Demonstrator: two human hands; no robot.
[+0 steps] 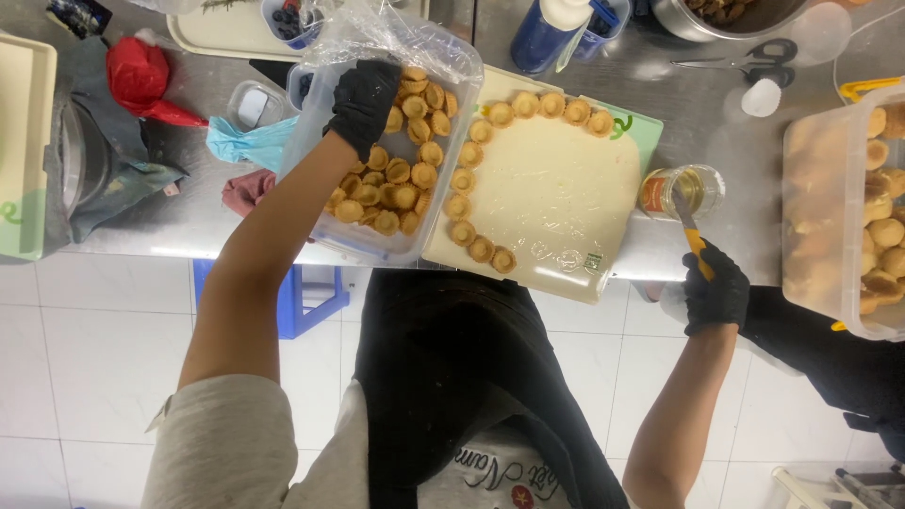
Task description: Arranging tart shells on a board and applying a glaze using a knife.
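My left hand (366, 102), in a black glove, reaches into a clear plastic box (325, 231) of small golden tart shells (396, 184), fingers closed over shells at the far side. My right hand (716, 290), also gloved, grips a yellow-handled knife (692, 238) whose blade dips into a small open glass jar (698, 188). Between them lies a cream tray (556, 203) with tart shells lined along its far and left edges.
A second clear box of pastries (848, 207) stands at the right. Scissors (754, 58), a blue bottle (547, 33), a red piping bag (141, 80), cloths and a metal bowl (716, 19) lie on the steel counter (189, 217). A blue stool (302, 302) is below.
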